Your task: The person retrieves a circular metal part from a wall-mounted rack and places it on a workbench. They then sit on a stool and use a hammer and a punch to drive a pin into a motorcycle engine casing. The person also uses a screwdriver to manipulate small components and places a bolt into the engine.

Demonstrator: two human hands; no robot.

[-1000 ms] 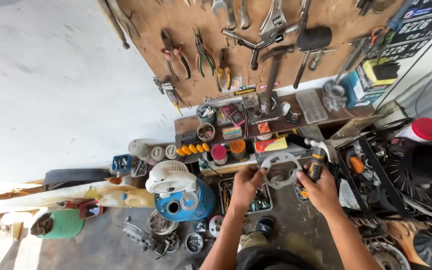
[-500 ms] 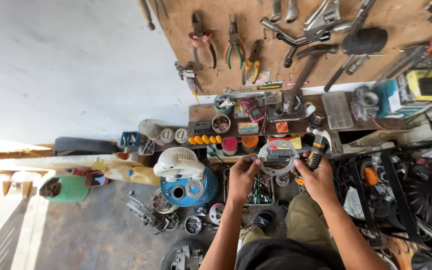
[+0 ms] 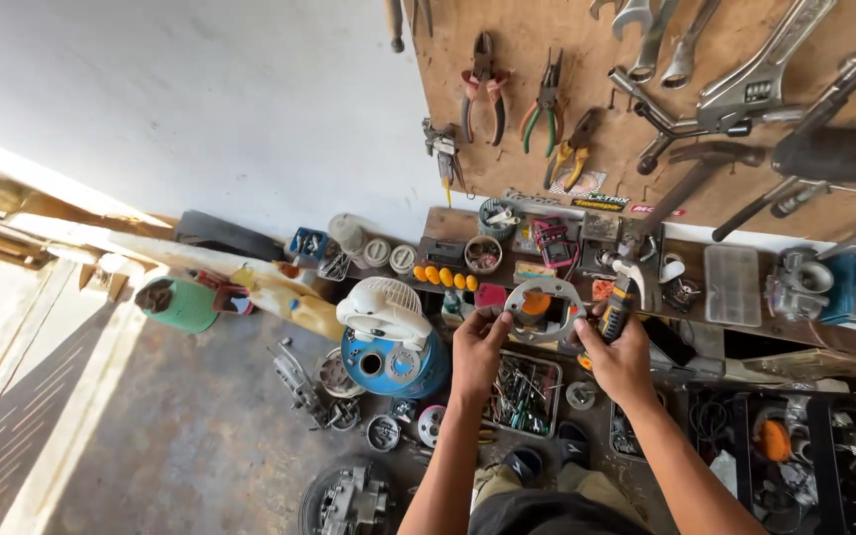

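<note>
Left hand [image 3: 479,349] closed on rim of grey round metal ring-shaped cover [image 3: 544,310]; right hand [image 3: 622,359] gripping yellow-and-black-handled screwdriver [image 3: 616,309] beside it.

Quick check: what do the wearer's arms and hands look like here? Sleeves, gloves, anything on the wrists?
Both forearms are bare to the bottom edge of the picture, with no sleeves in view. The left hand and right hand wear no gloves. No watch, band or ring can be made out on either wrist or hand.

One head-worn camera looks steeply down from above the person's forearms, facing a brown plywood tool board [image 3: 666,109] and cluttered wooden shelf [image 3: 745,322]. Both hands sit close, low-centre; concrete floor [image 3: 180,436] fills lower left.
</note>
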